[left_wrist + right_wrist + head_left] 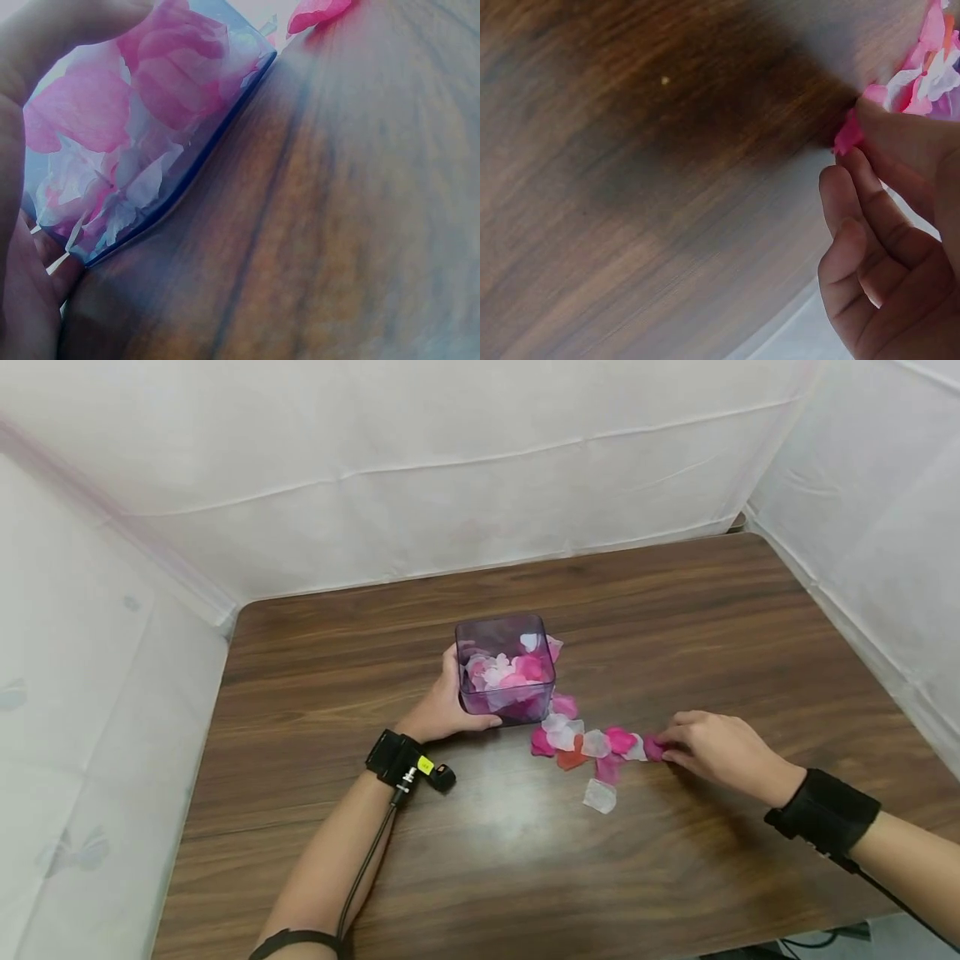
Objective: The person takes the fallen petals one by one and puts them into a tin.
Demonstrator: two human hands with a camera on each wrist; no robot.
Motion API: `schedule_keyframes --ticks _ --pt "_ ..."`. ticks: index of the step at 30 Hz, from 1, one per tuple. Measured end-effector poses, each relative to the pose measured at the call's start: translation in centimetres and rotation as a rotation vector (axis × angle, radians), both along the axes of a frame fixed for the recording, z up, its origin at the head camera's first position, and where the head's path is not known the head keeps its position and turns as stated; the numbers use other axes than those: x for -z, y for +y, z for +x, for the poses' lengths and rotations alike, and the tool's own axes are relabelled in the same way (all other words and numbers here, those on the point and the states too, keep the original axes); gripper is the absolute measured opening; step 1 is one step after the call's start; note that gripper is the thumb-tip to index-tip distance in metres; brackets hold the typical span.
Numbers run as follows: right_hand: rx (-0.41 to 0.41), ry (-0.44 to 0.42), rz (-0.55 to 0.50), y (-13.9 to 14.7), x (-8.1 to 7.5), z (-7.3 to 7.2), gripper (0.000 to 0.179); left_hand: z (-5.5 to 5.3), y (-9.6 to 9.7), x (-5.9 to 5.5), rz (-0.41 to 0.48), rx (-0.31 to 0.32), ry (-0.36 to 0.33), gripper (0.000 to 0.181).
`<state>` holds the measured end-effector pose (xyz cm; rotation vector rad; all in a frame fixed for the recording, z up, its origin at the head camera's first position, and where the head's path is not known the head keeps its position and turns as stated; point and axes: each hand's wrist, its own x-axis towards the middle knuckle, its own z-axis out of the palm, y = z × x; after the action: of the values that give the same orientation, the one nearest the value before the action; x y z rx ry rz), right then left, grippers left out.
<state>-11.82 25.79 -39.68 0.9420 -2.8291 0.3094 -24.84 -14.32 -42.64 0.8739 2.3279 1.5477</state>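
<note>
My left hand [442, 700] grips a clear purple square box [506, 700] by its left side, thumb along the near wall. Pink and white petals [501, 670] fill the lower part of the box; in the left wrist view they press against its see-through wall [180, 142]. Between thumb and fingertips my right hand [723, 752] pinches a dark pink petal [654, 748] at the right end of a line of loose petals. That same pinched petal [848, 133] shows at the fingertips in the right wrist view, where the other fingers are curled.
Loose petals in pink, white and orange-red trail from the box towards the right hand, among them an orange petal [572, 757] and a white petal [600, 796] nearest me. The brown wooden table [315, 652] is bordered by white cloth walls [450, 485].
</note>
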Motion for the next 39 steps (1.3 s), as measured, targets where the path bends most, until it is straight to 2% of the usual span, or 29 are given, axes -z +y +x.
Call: schedule_keyframes --ticks 1,6,8,13,20,25,31,39 --pt "0.012 -0.009 0.000 0.0 0.0 0.0 0.018 0.1 0.1 -0.1 -0.002 -0.001 -0.005 0.123" --pt "0.048 0.004 -0.009 0.0 -0.1 -0.2 0.015 1.2 0.4 -2.4 0.018 0.016 -0.019 0.117" --pt "0.039 0.041 -0.026 0.0 -0.5 -0.4 0.017 1.1 0.4 -2.2 0.025 0.019 -0.007 0.118" --pt "-0.004 0.167 -0.090 -0.2 -2.9 -1.9 0.027 0.0 0.1 0.0 0.026 0.010 0.030 0.122" --pt "-0.024 0.250 -0.158 -3.6 -7.4 -4.3 0.027 0.2 0.0 -0.1 0.025 0.006 0.020 0.121" --pt "-0.096 0.275 -0.180 -7.5 -9.8 -5.7 0.025 0.2 0.2 0.0 0.029 0.005 0.019 0.119" --pt "-0.190 0.262 -0.169 -11.1 -10.3 -7.2 0.025 0.0 1.0 0.3 0.017 0.004 0.027 0.116" --pt "-0.180 0.181 -0.061 -12.9 -9.5 -8.5 0.017 -0.2 2.5 0.6 0.032 0.044 0.011 0.121"
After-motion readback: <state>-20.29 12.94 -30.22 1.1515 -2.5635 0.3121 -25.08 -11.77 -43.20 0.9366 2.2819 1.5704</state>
